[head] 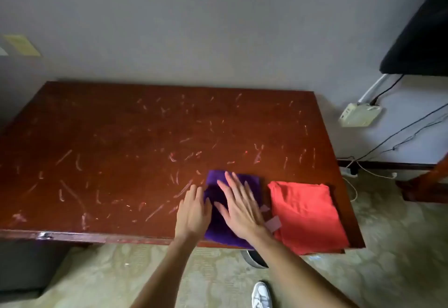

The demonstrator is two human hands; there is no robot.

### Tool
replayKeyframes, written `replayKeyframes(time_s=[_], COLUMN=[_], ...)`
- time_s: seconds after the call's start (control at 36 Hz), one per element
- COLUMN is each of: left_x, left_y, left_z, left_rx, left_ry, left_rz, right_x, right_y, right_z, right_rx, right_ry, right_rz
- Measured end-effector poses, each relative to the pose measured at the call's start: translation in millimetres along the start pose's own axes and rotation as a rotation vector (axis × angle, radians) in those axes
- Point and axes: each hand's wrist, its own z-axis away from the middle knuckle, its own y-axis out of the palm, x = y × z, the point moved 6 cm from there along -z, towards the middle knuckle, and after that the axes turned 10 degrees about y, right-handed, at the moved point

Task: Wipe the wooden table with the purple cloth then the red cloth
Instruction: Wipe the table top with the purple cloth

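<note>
The dark wooden table (121, 138) fills the middle of the view, streaked all over with pale smears. A folded purple cloth (249, 181) lies near its front edge, right of centre. A folded red cloth (305, 213) lies flat just to the right of it, untouched. My right hand (238, 207) rests flat on top of the purple cloth, fingers spread. My left hand (194, 210) sits at the cloth's left edge with fingers together, touching its side. Most of the purple cloth is hidden under my hands.
A grey wall stands behind the table. At the right are a wall socket box (358, 113), loose cables (400, 135) and a dark screen (421, 36). Patterned carpet (388, 247) lies below, with my white shoe (261, 294) near the table's front edge.
</note>
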Motion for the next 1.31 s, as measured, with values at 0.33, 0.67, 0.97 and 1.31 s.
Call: replayKeyframes(time_s=[0.33, 0.67, 0.97, 1.31], left_x=[-9, -15, -17, -22], left_y=[37, 77, 81, 73], left_z=[-37, -106, -106, -105], left_rx=[-0.195, -0.118, -0.092, -0.12], left_ry=[-0.051, 0.088, 0.083, 0.103], left_rz=[-0.023, -0.165, -0.152, -0.127], right_x=[-44, -93, -135, -145], right_y=[19, 8, -2, -7], right_z=[-96, -270, -387, -238], right_rx=[0.05, 0.065, 0.02, 0.197], right_ry=[-0.139, -0.085, 0.096, -0.161], right_rz=[0.053, 0.073, 0.088, 0.222])
